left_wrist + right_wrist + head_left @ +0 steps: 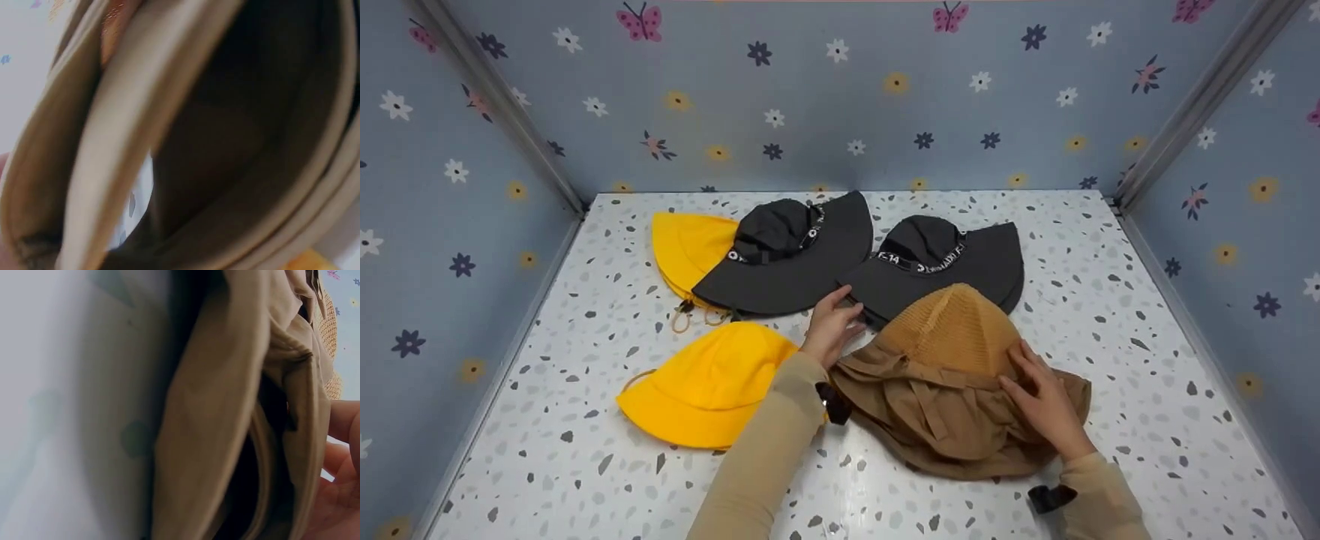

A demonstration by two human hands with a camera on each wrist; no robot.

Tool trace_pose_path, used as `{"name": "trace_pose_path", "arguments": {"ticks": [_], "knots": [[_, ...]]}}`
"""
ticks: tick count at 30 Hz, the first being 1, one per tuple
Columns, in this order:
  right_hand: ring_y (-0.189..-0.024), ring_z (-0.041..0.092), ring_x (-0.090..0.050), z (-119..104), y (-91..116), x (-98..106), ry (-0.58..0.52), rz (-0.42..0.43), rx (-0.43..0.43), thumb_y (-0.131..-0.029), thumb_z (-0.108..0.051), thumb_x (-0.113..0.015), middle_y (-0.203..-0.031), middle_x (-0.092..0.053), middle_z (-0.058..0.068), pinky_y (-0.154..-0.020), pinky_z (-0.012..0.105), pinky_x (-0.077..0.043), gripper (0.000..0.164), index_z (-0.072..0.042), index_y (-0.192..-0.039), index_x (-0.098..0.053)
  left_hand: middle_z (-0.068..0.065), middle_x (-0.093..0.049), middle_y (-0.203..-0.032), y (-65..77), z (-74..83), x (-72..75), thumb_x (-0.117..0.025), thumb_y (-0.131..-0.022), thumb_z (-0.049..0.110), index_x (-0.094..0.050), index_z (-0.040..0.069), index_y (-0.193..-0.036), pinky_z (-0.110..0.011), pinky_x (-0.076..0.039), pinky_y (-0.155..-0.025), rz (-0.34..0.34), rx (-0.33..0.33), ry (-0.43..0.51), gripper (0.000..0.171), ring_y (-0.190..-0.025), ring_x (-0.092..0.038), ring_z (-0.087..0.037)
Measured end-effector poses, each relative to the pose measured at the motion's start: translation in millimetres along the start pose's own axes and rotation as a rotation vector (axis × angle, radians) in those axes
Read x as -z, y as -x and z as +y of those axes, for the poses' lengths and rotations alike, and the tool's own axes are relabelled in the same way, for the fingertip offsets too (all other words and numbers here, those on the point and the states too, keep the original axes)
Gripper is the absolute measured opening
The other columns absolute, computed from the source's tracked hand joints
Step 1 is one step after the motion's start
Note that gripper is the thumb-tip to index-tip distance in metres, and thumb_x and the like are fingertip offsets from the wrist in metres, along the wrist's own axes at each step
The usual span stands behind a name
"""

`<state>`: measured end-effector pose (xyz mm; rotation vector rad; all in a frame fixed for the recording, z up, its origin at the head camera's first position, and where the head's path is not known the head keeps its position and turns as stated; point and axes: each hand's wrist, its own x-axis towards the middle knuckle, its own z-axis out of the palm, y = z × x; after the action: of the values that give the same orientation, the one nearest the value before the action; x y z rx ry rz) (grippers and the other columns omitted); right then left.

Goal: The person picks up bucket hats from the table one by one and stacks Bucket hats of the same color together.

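Note:
A brown bucket hat (960, 420) with a tan ribbed crown (952, 337) and a wide folded brim lies front right. My right hand (1046, 405) rests against the right side of its crown, fingers extended. To the hat's left, my left hand (832, 326) reaches forward, its fingertips at the near edge of a black hat (937, 270) with a lettered band. The brown brim (270, 225) fills most of the left wrist view. In the right wrist view, fingers (343, 455) show beside the folded brim (208, 439).
A yellow hat (720, 390) lies left of my left forearm. Behind it, another black hat (817, 262) overlaps a second yellow hat (686, 247) with a looped cord. A flower-patterned wall (840, 97) closes off the back of the speckled table (1140, 420); side walls flank it.

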<state>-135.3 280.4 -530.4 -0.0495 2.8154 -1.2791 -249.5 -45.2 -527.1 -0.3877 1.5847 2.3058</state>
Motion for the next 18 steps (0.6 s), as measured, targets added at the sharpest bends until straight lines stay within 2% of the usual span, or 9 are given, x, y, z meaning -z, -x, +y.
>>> {"name": "trace_pose_path", "arguments": {"ticks": [4,8,14,16,18], "knots": [[-0.148,0.048,-0.014,0.0,-0.2,0.8,0.010,0.002,0.008,-0.099,-0.025,-0.061,-0.162,-0.022,0.022,-0.117,0.069,-0.007,0.059,0.003,-0.148,-0.041,-0.011,-0.011,-0.166,1.1,-2.0,-5.2,-0.053,-0.099,0.000,-0.031,0.014,-0.155,-0.045,-0.051,-0.100,0.063,-0.044,-0.028,0.062,-0.137,-0.045,-0.034],[-0.149,0.047,-0.016,-0.3,-0.9,1.3,0.007,0.002,0.012,-0.099,-0.023,-0.061,-0.161,-0.023,0.022,-0.119,0.064,-0.013,0.059,0.003,-0.147,-0.041,-0.010,-0.007,-0.166,1.1,-1.1,-6.6,-0.054,-0.098,-0.003,-0.027,0.016,-0.157,-0.045,-0.053,-0.095,0.130,-0.104,-0.033,0.068,-0.122,-0.055,-0.032],[-0.148,0.048,-0.017,-2.7,-1.9,3.5,0.010,-0.004,0.010,-0.099,-0.021,-0.062,-0.161,-0.023,0.022,-0.120,0.061,-0.017,0.058,0.004,-0.147,-0.041,-0.002,-0.005,-0.166,1.1,2.7,-4.8,-0.060,-0.094,-0.004,-0.024,0.020,-0.158,-0.036,-0.054,-0.083,0.225,-0.178,-0.038,0.078,-0.100,-0.054,-0.023],[-0.147,0.049,-0.017,-5.1,-2.1,4.4,0.019,0.001,0.011,-0.098,-0.020,-0.063,-0.160,-0.024,0.023,-0.119,0.061,-0.017,0.058,0.005,-0.146,-0.042,0.000,-0.004,-0.166,1.6,3.9,-3.5,-0.062,-0.093,-0.004,-0.023,0.021,-0.159,-0.036,-0.053,-0.081,0.243,-0.184,-0.049,0.081,-0.104,-0.053,-0.025],[-0.146,0.051,-0.017,-8.2,-2.5,5.6,0.034,0.009,0.015,-0.097,-0.019,-0.064,-0.159,-0.025,0.025,-0.119,0.062,-0.017,0.057,0.006,-0.144,-0.044,0.001,-0.003,-0.166,1.9,4.9,-2.0,-0.063,-0.092,-0.004,-0.021,0.021,-0.159,-0.036,-0.052,-0.082,0.250,-0.190,-0.074,0.083,-0.115,-0.051,-0.028]]}}
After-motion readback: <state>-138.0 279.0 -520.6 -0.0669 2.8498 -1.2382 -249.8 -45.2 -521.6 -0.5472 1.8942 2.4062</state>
